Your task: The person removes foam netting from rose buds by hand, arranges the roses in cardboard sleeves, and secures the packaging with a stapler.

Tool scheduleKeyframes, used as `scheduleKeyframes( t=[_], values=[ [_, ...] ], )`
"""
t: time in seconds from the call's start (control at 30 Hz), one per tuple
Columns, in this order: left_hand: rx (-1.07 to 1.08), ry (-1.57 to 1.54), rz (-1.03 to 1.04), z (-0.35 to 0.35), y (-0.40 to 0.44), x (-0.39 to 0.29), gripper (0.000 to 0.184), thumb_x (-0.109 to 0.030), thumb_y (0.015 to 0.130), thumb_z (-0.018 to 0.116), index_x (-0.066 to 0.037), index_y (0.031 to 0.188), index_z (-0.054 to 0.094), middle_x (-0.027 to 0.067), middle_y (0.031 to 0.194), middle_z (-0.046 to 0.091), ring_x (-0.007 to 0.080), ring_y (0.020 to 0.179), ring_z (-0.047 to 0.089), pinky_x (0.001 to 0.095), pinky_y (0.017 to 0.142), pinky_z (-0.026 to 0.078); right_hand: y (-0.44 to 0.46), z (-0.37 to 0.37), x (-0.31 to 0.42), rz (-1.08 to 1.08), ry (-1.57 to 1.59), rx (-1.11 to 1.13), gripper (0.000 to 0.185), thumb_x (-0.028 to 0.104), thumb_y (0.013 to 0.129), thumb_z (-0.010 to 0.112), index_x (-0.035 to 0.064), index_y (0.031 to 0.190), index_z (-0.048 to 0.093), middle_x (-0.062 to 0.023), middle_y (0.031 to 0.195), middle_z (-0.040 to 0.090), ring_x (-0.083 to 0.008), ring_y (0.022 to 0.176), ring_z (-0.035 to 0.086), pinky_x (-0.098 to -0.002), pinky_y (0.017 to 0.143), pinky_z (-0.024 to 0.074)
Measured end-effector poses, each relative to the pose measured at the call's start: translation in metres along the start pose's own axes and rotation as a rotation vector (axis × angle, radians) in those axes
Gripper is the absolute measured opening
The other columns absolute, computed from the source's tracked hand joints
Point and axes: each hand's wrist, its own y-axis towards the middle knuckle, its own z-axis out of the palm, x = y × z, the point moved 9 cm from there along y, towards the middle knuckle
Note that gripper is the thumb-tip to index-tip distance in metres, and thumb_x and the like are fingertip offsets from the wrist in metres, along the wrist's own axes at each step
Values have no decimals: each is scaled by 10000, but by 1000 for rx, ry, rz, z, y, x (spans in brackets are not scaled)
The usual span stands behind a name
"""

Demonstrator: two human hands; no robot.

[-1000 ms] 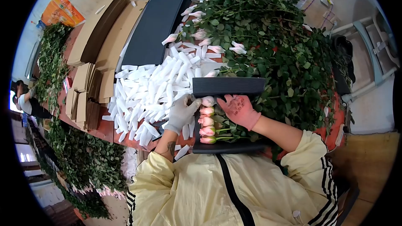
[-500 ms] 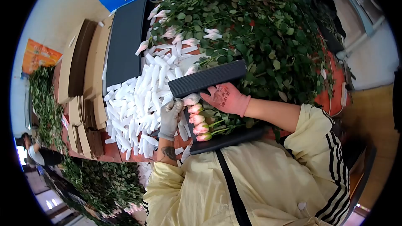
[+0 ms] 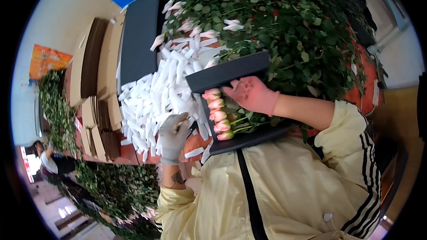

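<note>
Several pink roses (image 3: 218, 115) lie in a column on a black ridged holder (image 3: 229, 70), between its raised far wall and near side, stems to the right. My right hand (image 3: 251, 95), in a pink glove, is closed beside the top rose (image 3: 211, 94), its fingertips at the stem just behind the bloom. My left hand (image 3: 173, 137), in a whitish glove, hovers left of the holder over the near edge of a pile of white sleeves (image 3: 153, 100). Its fingers are curled; what they hold is hidden.
Leafy rose stems (image 3: 284, 31) cover the back right, some blooms in white sleeves (image 3: 209, 34). At the left stand a dark flat panel (image 3: 141, 40) and stacked cardboard (image 3: 86, 62). Another person (image 3: 49, 158) is at the far left, near more foliage (image 3: 115, 186).
My left hand has come away from the top rose, down and to the left. The white net that covered this bloom is off it. My right hand stays beside it. The view has turned.
</note>
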Motion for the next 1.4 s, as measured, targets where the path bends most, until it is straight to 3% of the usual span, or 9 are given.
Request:
scheduleKeyframes(
  t=[0.07, 0.13, 0.17, 0.4, 0.7, 0.9, 1.07, 1.33, 1.4],
  values=[
    [44, -8, 22, 15, -1, -17, 237, -109, 776, 619, -23, 992, 664, 114, 798, 625, 231, 720, 607, 299, 673, 468, -21, -21, 2, 18, -75, -285, 378, 265, 789, 544, 160, 1152, 548, -109, 1088, 572, -212, 897, 587, -352, 799, 422],
    [90, -32, -24, 27, 2, -3, 313, -142, 760, 643, -29, 1051, 641, 117, 878, 622, 236, 774, 605, 315, 697, 470, -34, -59, 9, 66, -27, -253, 434, 323, 758, 599, 166, 1161, 560, -96, 1152, 565, -214, 974, 568, -358, 877, 383],
    [118, 15, 49, 35, 6, -8, 383, -164, 747, 658, -38, 1107, 613, 124, 956, 603, 243, 817, 596, 326, 722, 466, -39, -69, 15, -40, -47, -433, 442, 258, 733, 599, 149, 1159, 546, -96, 1096, 595, -226, 905, 588, -351, 802, 433],
    [310, -74, 258, 71, 19, 1, 734, -203, 692, 746, -55, 1335, 427, 131, 1125, 518, 266, 1042, 482, 345, 932, 371, -42, -46, 6, 44, 27, -317, 398, 337, 783, 590, 147, 1132, 569, -96, 1119, 582, -227, 949, 582, -349, 844, 410],
    [425, -177, 219, 81, 16, 5, 919, -312, 648, 797, -59, 1394, 325, 155, 1354, 400, 283, 1247, 374, 353, 1037, 293, -53, -41, 0, 96, -21, -381, 443, 370, 771, 614, 161, 1157, 553, -67, 1155, 554, -219, 974, 564, -362, 860, 394],
    [421, -156, 185, 81, 14, 0, 953, -328, 639, 805, -59, 1403, 304, 161, 1403, 340, 291, 1292, 329, 360, 1062, 264, -38, -47, 0, 78, -67, -379, 390, 304, 803, 558, 159, 1165, 547, -71, 1115, 557, -210, 956, 562, -357, 827, 406],
    [422, -135, 168, 84, 16, 2, 945, -331, 642, 804, -58, 1399, 309, 161, 1399, 342, 292, 1286, 335, 359, 1057, 271, -2, -4, 6, 58, -198, 55, 372, 220, 854, 428, 178, 1207, 534, -60, 1166, 530, -157, 980, 537, -326, 813, 391],
    [383, -23, 207, 81, 14, 5, 911, -330, 668, 792, -44, 1390, 316, 163, 1345, 398, 277, 1243, 389, 360, 1020, 323, 6, 5, 0, 30, -82, 79, 452, 178, 812, 440, 170, 1260, 495, -89, 1064, 577, -220, 903, 572, -330, 782, 400],
    [443, -52, 80, 86, 10, 14, 919, -374, 641, 780, -78, 1384, 329, 169, 1323, 404, 308, 1194, 431, 366, 981, 365, 1, -11, 10, -23, -305, -168, 434, 207, 802, 463, 185, 1233, 515, -92, 1134, 559, -222, 925, 570, -337, 809, 383]
  ],
)
